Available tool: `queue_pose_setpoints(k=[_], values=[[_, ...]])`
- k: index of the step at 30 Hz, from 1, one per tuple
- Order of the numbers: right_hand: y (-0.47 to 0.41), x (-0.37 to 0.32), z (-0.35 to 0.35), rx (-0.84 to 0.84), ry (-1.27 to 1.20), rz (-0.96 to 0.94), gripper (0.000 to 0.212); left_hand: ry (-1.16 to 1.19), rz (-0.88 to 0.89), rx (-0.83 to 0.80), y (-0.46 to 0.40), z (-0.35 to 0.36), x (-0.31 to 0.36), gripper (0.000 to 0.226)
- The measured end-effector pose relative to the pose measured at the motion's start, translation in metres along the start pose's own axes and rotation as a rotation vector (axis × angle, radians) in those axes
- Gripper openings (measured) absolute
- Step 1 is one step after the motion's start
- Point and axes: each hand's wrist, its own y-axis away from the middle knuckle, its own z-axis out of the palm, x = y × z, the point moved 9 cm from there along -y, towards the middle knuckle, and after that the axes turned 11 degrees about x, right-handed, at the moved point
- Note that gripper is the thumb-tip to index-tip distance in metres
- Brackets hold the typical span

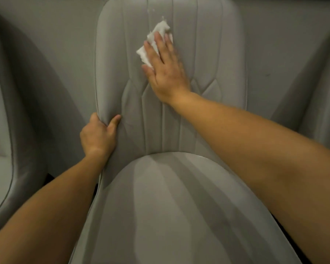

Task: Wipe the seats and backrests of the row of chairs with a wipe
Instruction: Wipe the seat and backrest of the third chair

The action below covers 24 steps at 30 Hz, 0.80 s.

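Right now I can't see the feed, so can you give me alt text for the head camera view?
The right hand presses a white wipe flat against the backrest of a grey chair, while the left hand grips the backrest's left edge. The seat fills the foreground, and parts of neighbouring chairs show at both sides.

The seat (pixel 170 206) lies bare below the backrest (pixel 170 115). The backrest's right half is free; a hand (pixel 97 136) clamps its left edge.
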Motion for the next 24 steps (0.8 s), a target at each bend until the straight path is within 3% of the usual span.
queue_pose_setpoints(k=[6,11,15,18,20,24], values=[[-0.012,-0.006,0.039,-0.02,0.205,-0.004,0.076,0.007,0.041,0.029,-0.001,0.002,0.001,0.053],[-0.048,-0.046,0.042,-0.021,0.176,-0.155,0.07,0.016,0.041,0.023,-0.002,0.001,0.001,0.054],[-0.054,-0.095,0.057,-0.094,0.225,-0.415,0.067,0.004,0.041,0.017,-0.002,0.001,0.001,0.054],[-0.055,-0.091,0.056,-0.103,0.257,-0.492,0.065,0.007,0.048,0.015,-0.001,0.001,0.0,0.055],[-0.06,-0.076,0.053,-0.086,0.281,-0.463,0.064,0.016,0.055,0.021,-0.001,0.001,0.001,0.055],[-0.08,-0.009,0.03,-0.001,0.305,-0.168,0.066,0.021,0.053,0.03,-0.001,0.0,0.0,0.055]])
